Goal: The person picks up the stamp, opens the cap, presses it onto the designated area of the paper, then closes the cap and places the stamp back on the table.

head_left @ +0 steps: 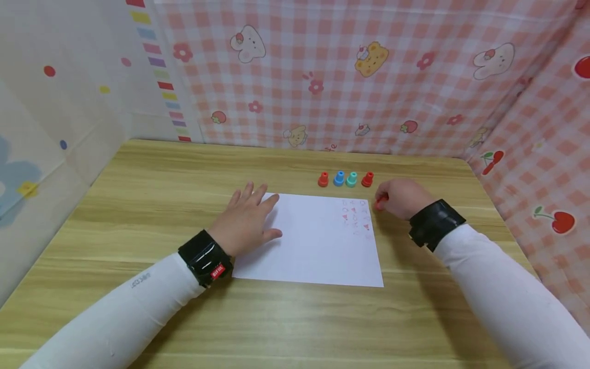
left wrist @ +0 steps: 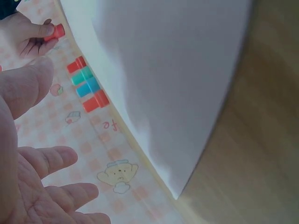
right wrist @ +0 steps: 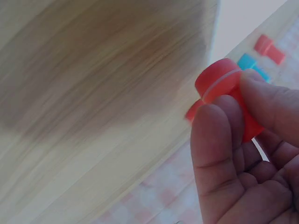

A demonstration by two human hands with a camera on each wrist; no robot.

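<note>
My right hand (head_left: 404,198) pinches a red stamp (right wrist: 217,77) between thumb and fingers, just off the paper's upper right corner. Under my left hand (head_left: 243,219), whose fingers are spread, lies the left part of a white sheet of paper (head_left: 309,246). Small red and pink printed marks (head_left: 355,218) stand in columns near the sheet's right edge. Behind the paper is a row of upright stamps: a red one (head_left: 323,180), a blue one (head_left: 339,179), a green one (head_left: 352,180) and another red one (head_left: 367,179).
The wooden table (head_left: 295,328) extends around the sheet on all sides. A pink checked cloth (head_left: 286,87) hangs along the back edge, with similar cloth on the right and a white patterned one (head_left: 83,118) at the left.
</note>
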